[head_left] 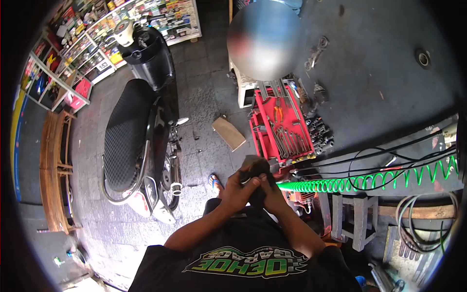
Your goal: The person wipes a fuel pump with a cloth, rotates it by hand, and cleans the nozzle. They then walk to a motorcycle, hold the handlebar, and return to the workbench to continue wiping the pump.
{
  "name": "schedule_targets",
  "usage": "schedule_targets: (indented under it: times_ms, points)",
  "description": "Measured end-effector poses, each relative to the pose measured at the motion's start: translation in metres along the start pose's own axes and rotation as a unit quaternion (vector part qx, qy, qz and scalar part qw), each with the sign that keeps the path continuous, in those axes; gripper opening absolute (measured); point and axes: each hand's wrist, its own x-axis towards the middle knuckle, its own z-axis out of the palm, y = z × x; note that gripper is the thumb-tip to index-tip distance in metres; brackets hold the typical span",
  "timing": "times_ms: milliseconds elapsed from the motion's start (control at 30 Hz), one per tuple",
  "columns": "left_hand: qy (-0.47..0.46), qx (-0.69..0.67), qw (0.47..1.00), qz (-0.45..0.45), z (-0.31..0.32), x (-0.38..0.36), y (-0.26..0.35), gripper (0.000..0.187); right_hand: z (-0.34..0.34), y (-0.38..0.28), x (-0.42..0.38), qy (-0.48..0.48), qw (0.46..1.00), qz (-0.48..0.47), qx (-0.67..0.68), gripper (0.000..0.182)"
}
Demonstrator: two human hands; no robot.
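Observation:
Both my hands meet in front of my chest around a dark tool [257, 170]. My left hand [240, 186] wraps its lower part from the left. My right hand [270, 191] grips it from the right. A coiled green air hose [350, 184] runs from the tool off to the right. The exact shape of the dark tool is hidden by my fingers.
A motor scooter [138, 141] with a black seat stands at the left. A red tray [281, 127] of wrenches lies ahead on the floor, sockets [321, 134] beside it. A wooden block [228, 132] lies on the tiles. A stool [352, 219] and cables [423, 228] are at the right.

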Motion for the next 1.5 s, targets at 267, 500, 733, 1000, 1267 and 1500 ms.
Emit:
schedule_targets:
  times_ms: [267,500,733,1000,1267,1500]
  points:
    - [0.115,-0.198,0.957,-0.177,-0.031,0.024,-0.019,0.045,0.009,0.006,0.024,-0.184,0.966,-0.081,-0.161,0.057]
    - [0.194,-0.320,0.893,-0.250,-0.089,0.098,-0.024,0.036,0.016,0.016,0.094,-0.090,0.945,-0.116,-0.292,0.044]
    - [0.043,-0.077,0.960,-0.267,-0.104,0.175,-0.013,0.034,0.015,-0.006,0.156,0.132,0.925,-0.071,-0.350,0.057]
    - [0.055,0.007,0.932,-0.357,-0.111,0.237,-0.032,0.034,-0.007,-0.031,0.207,0.167,0.982,-0.068,-0.062,0.047]
    - [0.011,-0.114,0.944,-0.310,-0.092,0.312,0.001,0.024,-0.088,-0.062,0.327,0.133,0.983,-0.119,-0.047,0.033]
    - [0.131,-0.184,0.943,-0.246,-0.053,0.381,0.005,0.027,-0.085,-0.129,0.357,0.123,0.986,-0.086,0.069,0.027]
